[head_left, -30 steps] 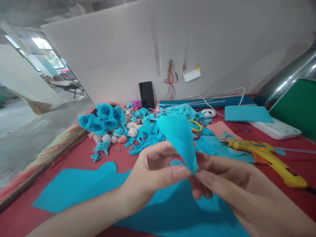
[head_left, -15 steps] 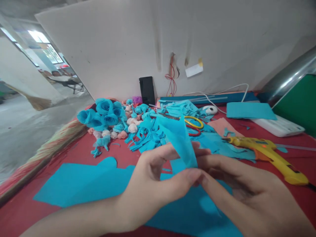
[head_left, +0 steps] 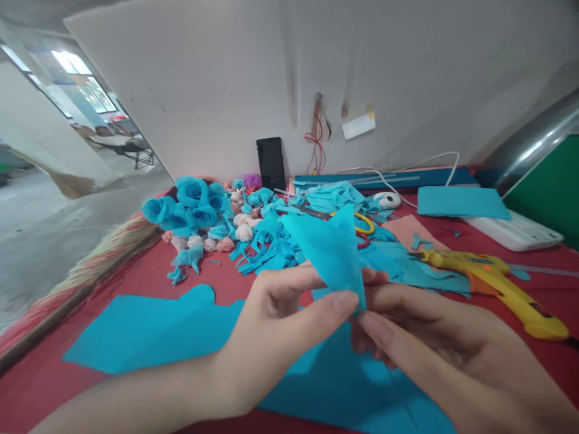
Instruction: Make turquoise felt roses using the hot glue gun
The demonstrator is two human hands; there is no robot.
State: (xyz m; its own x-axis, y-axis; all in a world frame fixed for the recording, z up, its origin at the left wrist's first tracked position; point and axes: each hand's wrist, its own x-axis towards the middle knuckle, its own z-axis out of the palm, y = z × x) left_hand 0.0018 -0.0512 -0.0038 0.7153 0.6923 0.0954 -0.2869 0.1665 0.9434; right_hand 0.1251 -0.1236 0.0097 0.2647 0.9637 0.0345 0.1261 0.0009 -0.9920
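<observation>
Both hands meet at the middle of the view over a red table. My left hand pinches the narrow lower end of a blue paper petal between thumb and fingers. My right hand grips the same lower end from the right, fingers curled. The petal fans upward and is creased into a folded, pointed shape. Under my hands lies a large blue paper sheet with cut edges.
Finished blue paper roses and small pink-white buds lie at the back left. A heap of blue scraps hides scissors with yellow and red handles. A yellow glue gun lies right. A black phone leans on the white board.
The petal has been turned and re-folded between my fingers: from a rounded cone it narrowed, and now it spreads into a creased, pointed shape. Both hands stay pinched on its base.
</observation>
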